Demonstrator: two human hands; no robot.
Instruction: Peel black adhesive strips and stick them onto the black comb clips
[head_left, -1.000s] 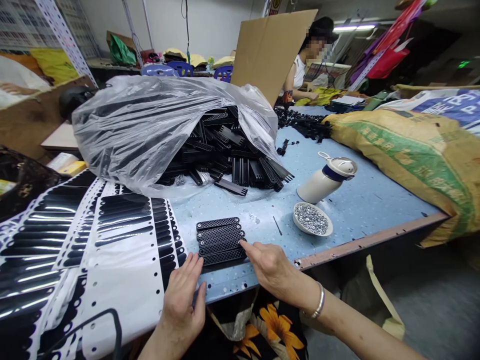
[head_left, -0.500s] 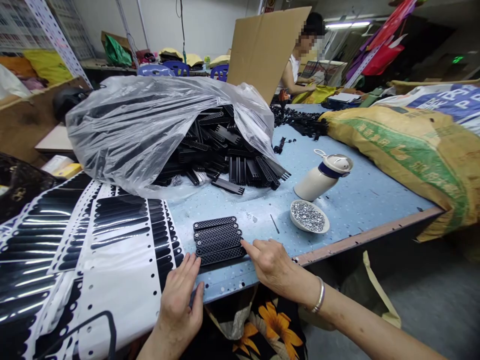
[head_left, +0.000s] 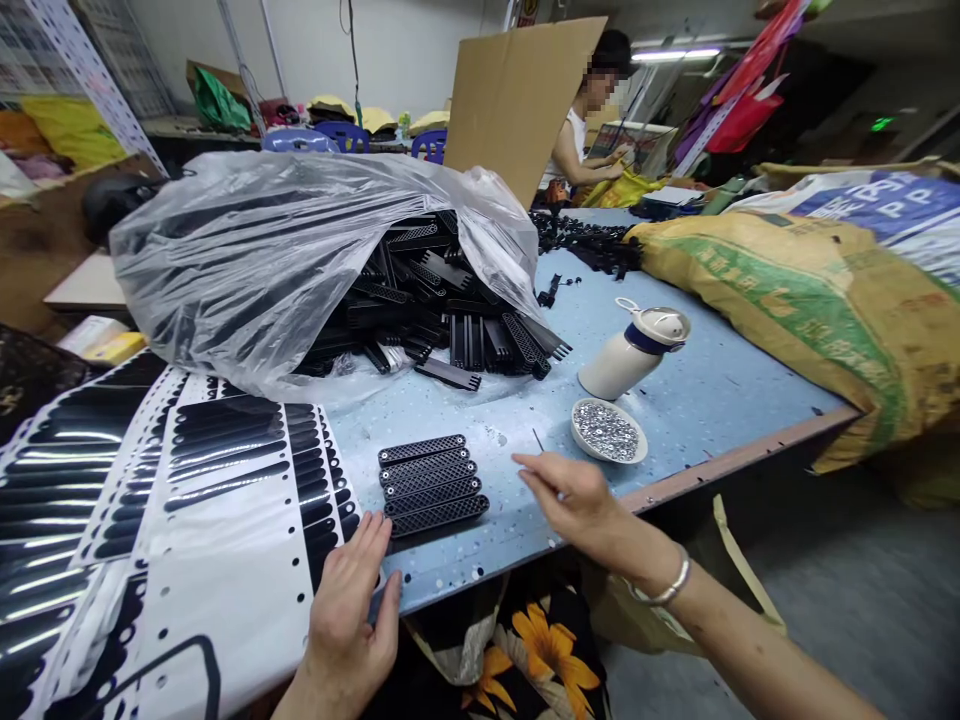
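Movement on the right side is the news here. Half a second ago the right hand (head_left: 581, 500) was at the right end of the black textured strips (head_left: 431, 482); now it's off them, hanging between the strips and the bowl (head_left: 642, 447) of shiny metal bits (head_left: 606, 428). So the nearest strip's right end is uncovered, and only the left hand (head_left: 349, 600) is still at the row. That one's loosely spread, not gripping anything, fingertips at the left end of the nearest strip and touching it as far as I can see. The right one has thumb and index drawn together, and honestly I can't tell if something tiny is pinched in there. Strips lie side by side on the blue surface (head_left: 712, 390), near its front edge. Small dots show at their ends, too tiny to make out.

As for clutter: thin dark rod (head_left: 537, 439) just past the right fingertips, white bottle (head_left: 616, 365) right behind the bowl, and a big plastic bag (head_left: 247, 270) spilling black pieces (head_left: 420, 300) behind the strips. Label sheets (head_left: 225, 540) crowd the left side, so there's not much elbow room over there imo.
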